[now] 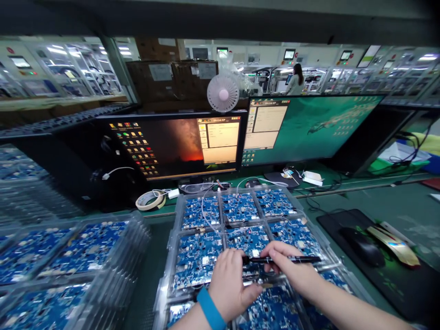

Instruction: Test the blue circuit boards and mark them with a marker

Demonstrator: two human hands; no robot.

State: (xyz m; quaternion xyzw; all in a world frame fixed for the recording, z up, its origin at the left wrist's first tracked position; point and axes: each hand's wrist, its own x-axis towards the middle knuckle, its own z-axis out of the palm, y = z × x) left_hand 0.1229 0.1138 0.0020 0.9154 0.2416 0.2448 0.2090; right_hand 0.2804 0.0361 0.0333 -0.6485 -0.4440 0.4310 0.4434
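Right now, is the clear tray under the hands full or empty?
Full: blue circuit boards lie in the visible compartments of the clear tray; the left hand and right hand cover some.

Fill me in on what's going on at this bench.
A person's right hand grips a black pen-like tool over blue circuit boards lying in a clear plastic tray. The left hand, wearing a blue wristband, sits beside the tool's dark end, over the boards. More trayed boards lie to the left, and two monitors stand behind.
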